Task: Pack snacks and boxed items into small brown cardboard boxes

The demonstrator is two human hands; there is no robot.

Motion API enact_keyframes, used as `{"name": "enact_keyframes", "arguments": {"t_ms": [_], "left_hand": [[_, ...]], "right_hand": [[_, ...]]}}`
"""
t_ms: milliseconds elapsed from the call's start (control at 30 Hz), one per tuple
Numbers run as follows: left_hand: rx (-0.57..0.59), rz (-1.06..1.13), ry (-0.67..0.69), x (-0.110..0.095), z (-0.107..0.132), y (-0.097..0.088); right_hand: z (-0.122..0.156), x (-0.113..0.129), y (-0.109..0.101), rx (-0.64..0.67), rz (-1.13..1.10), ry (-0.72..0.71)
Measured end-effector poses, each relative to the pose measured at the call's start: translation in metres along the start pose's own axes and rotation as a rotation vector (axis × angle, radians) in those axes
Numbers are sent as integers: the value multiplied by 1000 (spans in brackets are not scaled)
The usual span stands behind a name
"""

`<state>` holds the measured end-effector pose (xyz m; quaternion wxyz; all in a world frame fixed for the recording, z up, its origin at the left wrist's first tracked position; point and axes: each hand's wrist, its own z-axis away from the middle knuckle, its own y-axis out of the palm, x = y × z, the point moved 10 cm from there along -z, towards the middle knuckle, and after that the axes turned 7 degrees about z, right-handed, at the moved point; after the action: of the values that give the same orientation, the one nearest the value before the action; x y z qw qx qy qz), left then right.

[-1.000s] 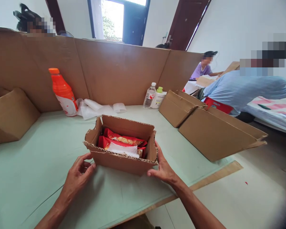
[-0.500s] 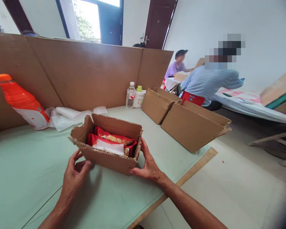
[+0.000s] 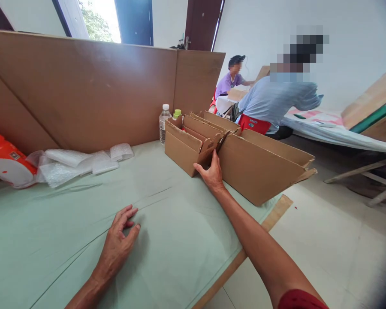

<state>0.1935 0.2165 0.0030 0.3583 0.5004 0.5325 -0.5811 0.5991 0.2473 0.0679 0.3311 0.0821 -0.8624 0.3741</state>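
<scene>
My right hand [image 3: 211, 175] is at the near end of a small open cardboard box [image 3: 185, 151], thumb at its corner and fingers along its end wall. A bit of red shows inside this box; its other contents are hidden. The box stands upright on the green-covered table [image 3: 161, 240], against another open cardboard box [image 3: 233, 122] behind it. Close on its right is a larger-looking open cardboard box [image 3: 257, 169]. My left hand [image 3: 122, 231] hovers over or rests on the table cover, fingers loosely curved and apart, holding nothing.
A clear plastic bottle [image 3: 164, 124] and a green-capped bottle [image 3: 176, 114] stand behind the small box. Bubble wrap [image 3: 73, 163] and an orange bottle [image 3: 8, 161] lie left, before a tall cardboard panel [image 3: 116, 94]. Two people sit at tables beyond, one in a blue shirt [image 3: 279, 103].
The box with red packets has gone from the table's middle to the back right, beside the other boxes, with my right hand. My left hand has let go of it. The view has shifted right.
</scene>
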Motion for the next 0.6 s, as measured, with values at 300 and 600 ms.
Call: {"name": "enact_keyframes", "arguments": {"t_ms": [300,600], "left_hand": [[100,-114,47,-37,-38,38],[359,37,318,-79,-128,181]], "right_hand": [[16,-18,1,135,182,132],[19,-25,14,242,207,135]]}}
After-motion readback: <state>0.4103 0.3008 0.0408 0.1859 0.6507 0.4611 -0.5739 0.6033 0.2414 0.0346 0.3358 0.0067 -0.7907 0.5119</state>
